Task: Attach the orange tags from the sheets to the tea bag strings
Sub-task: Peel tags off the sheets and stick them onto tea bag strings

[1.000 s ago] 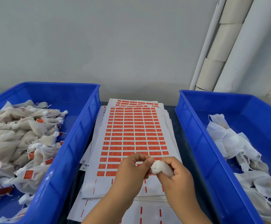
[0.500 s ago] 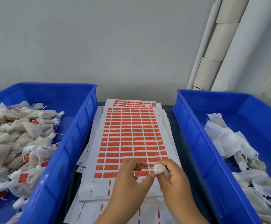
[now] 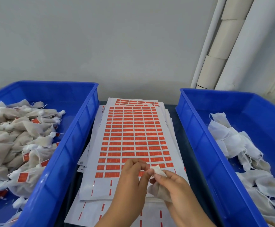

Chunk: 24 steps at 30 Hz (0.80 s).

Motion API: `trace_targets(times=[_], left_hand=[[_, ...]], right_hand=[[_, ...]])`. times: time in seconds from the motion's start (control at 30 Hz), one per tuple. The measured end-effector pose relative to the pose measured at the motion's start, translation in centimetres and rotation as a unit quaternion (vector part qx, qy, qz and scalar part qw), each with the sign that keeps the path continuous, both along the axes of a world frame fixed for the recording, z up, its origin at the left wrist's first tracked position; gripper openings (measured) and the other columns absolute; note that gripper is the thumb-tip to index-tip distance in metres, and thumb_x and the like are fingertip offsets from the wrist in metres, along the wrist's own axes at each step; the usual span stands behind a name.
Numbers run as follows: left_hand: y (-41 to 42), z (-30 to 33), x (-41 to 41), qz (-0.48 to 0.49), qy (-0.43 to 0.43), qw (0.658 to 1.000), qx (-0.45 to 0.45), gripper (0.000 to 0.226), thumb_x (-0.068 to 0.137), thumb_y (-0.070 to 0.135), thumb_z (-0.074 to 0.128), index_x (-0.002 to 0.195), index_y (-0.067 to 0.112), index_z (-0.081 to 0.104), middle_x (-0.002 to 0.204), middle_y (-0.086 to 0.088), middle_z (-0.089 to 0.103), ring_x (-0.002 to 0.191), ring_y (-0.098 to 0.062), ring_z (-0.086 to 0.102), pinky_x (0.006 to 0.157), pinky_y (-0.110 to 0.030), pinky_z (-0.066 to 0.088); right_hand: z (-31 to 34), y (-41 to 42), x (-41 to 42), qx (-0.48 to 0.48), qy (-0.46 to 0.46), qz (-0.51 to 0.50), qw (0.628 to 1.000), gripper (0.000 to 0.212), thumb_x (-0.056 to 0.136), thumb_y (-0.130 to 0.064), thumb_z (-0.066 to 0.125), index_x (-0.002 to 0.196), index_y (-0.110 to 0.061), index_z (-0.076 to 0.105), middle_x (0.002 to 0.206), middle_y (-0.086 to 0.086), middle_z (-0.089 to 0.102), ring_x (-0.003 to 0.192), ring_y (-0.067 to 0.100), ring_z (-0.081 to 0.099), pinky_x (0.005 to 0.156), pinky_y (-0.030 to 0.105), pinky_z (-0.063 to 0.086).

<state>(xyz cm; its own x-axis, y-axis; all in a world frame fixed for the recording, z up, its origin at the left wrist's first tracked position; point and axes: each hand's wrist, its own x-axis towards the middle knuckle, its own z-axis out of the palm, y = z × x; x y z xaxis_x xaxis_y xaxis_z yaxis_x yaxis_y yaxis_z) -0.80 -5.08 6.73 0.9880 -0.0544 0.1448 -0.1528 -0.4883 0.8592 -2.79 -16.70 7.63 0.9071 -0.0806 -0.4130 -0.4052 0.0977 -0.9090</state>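
Down low in the head view, both hands meet over the near end of a sheet of orange tags (image 3: pixel 134 138). The right hand (image 3: pixel 177 191) has its fingers curled round a white tea bag (image 3: pixel 158 192), whose bunched top pokes up above the thumb while the pouch shows below the knuckles. The left hand (image 3: pixel 132 181) sits just beside it, touching that bunched top with its thumb and forefinger pinched together there; whether a string or a tag lies between those fingertips is too small to tell.

Directly beyond and under the hands lies the top sheet, its rows of orange tags running away from the fingers. The rows nearest the wrists are already stripped, leaving only thin orange bars on white backing. More sheets are stacked beneath it, and one peeks out past its far edge.

Off to the left hand's side stands a blue bin (image 3: pixel 64 145) heaped with filled tea bags (image 3: pixel 18 140), several showing orange tags on them. Off to the right hand's side, well apart from the sheets, stands a second blue bin (image 3: pixel 204 149) holding untagged white tea bags (image 3: pixel 235 145). Far beyond the hands rises a pale wall (image 3: pixel 100 38), with white pipes (image 3: pixel 228 46) up at the right.
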Motion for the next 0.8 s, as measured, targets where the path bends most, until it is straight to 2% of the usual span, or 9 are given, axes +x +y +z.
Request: trace_targets(times=[0.07,0.13,0.23,0.33,0.4,0.47,0.57,0.67,0.8], left_hand=[[-0.1,-0.2,0.0,-0.009,0.014,1.0,0.008,0.016,0.092,0.032,0.051,0.079,0.039,0.047,0.097,0.023,0.046,0.093,0.004,0.048,0.071,0.0,0.036],[-0.2,-0.4,-0.1,-0.013,0.031,0.999,0.01,0.014,0.092,0.034,0.051,0.079,0.038,0.047,0.097,0.023,0.046,0.094,0.002,0.049,0.072,-0.002,0.037],[-0.2,-0.6,-0.1,-0.009,0.048,0.999,0.013,0.013,0.091,0.035,0.052,0.08,0.038,0.048,0.096,0.024,0.046,0.092,0.004,0.048,0.07,-0.003,0.037],[-0.3,-0.6,-0.2,-0.001,0.045,0.999,0.029,0.015,0.089,0.036,0.056,0.078,0.04,0.047,0.096,0.026,0.044,0.091,0.008,0.045,0.069,-0.001,0.035],[-0.4,-0.5,-0.5,0.013,0.036,0.999,0.037,0.018,0.087,0.038,0.059,0.076,0.043,0.045,0.094,0.029,0.043,0.089,0.01,0.044,0.068,0.0,0.034],[-0.5,-0.5,-0.8,0.028,0.016,0.999,0.044,0.025,0.084,0.037,0.064,0.077,0.047,0.043,0.093,0.032,0.041,0.087,0.013,0.044,0.067,0.002,0.035],[-0.6,-0.7,-1.4,0.022,-0.037,0.996,0.078,0.028,0.082,0.035,0.067,0.083,0.052,0.045,0.091,0.039,0.038,0.088,0.015,0.043,0.071,0.002,0.036],[-0.7,-1.1,-2.1,-0.018,-0.053,0.995,0.078,0.025,0.085,0.036,0.063,0.107,0.049,0.056,0.092,0.043,0.039,0.091,0.016,0.044,0.073,0.0,0.038],[-0.5,-1.0,-1.8,-0.021,-0.03,0.996,0.078,0.025,0.083,0.04,0.064,0.108,0.046,0.062,0.087,0.043,0.04,0.083,0.016,0.046,0.069,0.003,0.036]], right_hand=[[-0.2,0.0,0.0,0.162,0.03,-0.034,0.986,0.023,0.081,-0.008,0.065,0.104,-0.006,0.066,0.106,0.015,0.07,0.104,0.032,0.064,0.1,0.05,0.045],[-0.2,0.0,-0.1,0.301,0.058,-0.037,0.951,0.036,0.071,-0.005,0.064,0.107,-0.003,0.063,0.107,0.02,0.07,0.099,0.037,0.067,0.099,0.053,0.044],[-0.6,-0.1,-0.2,0.385,0.098,-0.034,0.917,0.046,0.065,-0.004,0.064,0.111,-0.003,0.057,0.1,0.026,0.07,0.086,0.041,0.07,0.084,0.054,0.048],[-1.0,0.0,-0.3,0.376,0.124,-0.042,0.917,0.053,0.063,-0.008,0.067,0.115,-0.003,0.056,0.097,0.024,0.07,0.089,0.04,0.069,0.076,0.049,0.052],[-1.3,0.1,-0.4,0.358,0.122,-0.058,0.924,0.059,0.058,-0.011,0.07,0.115,-0.005,0.056,0.108,0.023,0.067,0.099,0.038,0.064,0.078,0.047,0.052],[-1.3,0.1,-0.6,0.32,0.11,-0.073,0.938,0.059,0.054,-0.014,0.073,0.111,-0.006,0.059,0.109,0.022,0.065,0.099,0.036,0.063,0.08,0.046,0.052],[-1.4,-0.1,-0.8,0.281,0.084,-0.079,0.953,0.042,0.064,-0.017,0.072,0.104,-0.008,0.065,0.098,0.02,0.07,0.092,0.033,0.065,0.078,0.044,0.053],[-1.7,-0.4,-0.9,0.254,0.058,-0.075,0.963,0.016,0.082,-0.019,0.065,0.096,-0.014,0.07,0.097,0.013,0.073,0.096,0.03,0.068,0.082,0.044,0.054],[-1.7,-0.6,-1.1,0.243,0.042,-0.066,0.967,0.027,0.066,-0.021,0.069,0.092,-0.012,0.074,0.1,0.015,0.072,0.095,0.031,0.068,0.079,0.044,0.054]])
